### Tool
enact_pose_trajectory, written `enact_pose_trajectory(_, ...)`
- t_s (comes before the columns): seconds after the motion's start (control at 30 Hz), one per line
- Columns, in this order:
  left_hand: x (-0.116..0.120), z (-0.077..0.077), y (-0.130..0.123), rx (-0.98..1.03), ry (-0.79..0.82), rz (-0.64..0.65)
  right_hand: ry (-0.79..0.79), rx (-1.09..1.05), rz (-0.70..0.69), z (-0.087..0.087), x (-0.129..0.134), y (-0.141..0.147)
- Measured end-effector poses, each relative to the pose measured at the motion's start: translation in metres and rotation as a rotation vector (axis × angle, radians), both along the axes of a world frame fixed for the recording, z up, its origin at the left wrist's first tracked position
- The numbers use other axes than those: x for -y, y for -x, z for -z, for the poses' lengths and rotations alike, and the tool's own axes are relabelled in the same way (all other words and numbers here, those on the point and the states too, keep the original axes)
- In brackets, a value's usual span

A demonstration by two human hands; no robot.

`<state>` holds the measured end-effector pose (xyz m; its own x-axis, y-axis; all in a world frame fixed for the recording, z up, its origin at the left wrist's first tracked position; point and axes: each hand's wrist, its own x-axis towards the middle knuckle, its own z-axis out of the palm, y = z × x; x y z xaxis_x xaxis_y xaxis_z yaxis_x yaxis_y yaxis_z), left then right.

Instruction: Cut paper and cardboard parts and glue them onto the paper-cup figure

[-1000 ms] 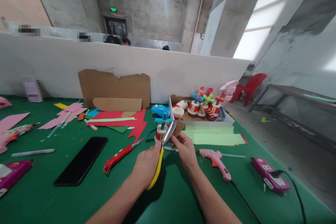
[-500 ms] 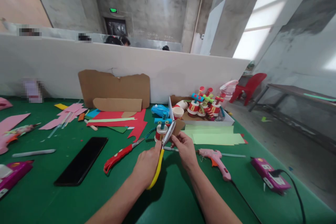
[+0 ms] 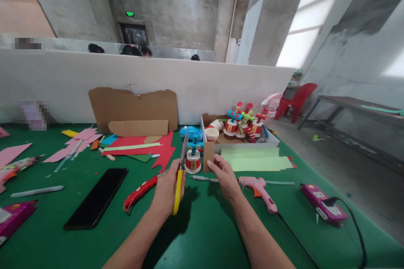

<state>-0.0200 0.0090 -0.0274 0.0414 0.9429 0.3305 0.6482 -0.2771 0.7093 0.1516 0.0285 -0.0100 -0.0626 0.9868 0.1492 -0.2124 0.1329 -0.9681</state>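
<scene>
My left hand [image 3: 167,185] is closed round yellow-handled scissors [image 3: 178,185], their metal blades pointing up and away. Between the thumb and fingers of my right hand [image 3: 223,177] a small brown cardboard strip [image 3: 208,155] is pinched upright. Just beyond the hands stands a paper-cup figure [image 3: 193,160], red and white with a blue top, partly hidden by the scissors. A red-handled knife [image 3: 141,193] lies beside my left hand, its blade largely covered by it. On the right, a pink glue gun [image 3: 259,189] rests on the green table [image 3: 202,239].
A white box [image 3: 249,148] holds several cup figures behind pale green paper sheets [image 3: 260,163]. To the left lie a black phone [image 3: 97,198], red paper [image 3: 135,145] and pink scraps [image 3: 83,138]. A purple box with a cable [image 3: 323,204] sits at the right edge.
The scissors have moved left, away from the cardboard, and no longer overlap it. My right hand has turned the cardboard strip upright. The view has shifted slightly.
</scene>
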Motion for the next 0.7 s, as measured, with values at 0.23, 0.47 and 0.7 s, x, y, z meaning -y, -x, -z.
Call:
enact_pose_trajectory(0.23, -0.001, -0.016, 0.000, 0.578, -0.065, 0.048, 0.096, 0.145, -0.308, -0.007, 0.008, -0.002)
enact_pose_trajectory(0.47, -0.002, -0.023, 0.002, 0.700, -0.013, 0.076, 0.051, 0.333, -0.508, -0.013, 0.014, -0.001)
enact_pose_trajectory(0.7, -0.001, -0.015, 0.003, 0.614, 0.025, 0.137, 0.038, 0.080, 0.015, -0.003, -0.001, -0.005)
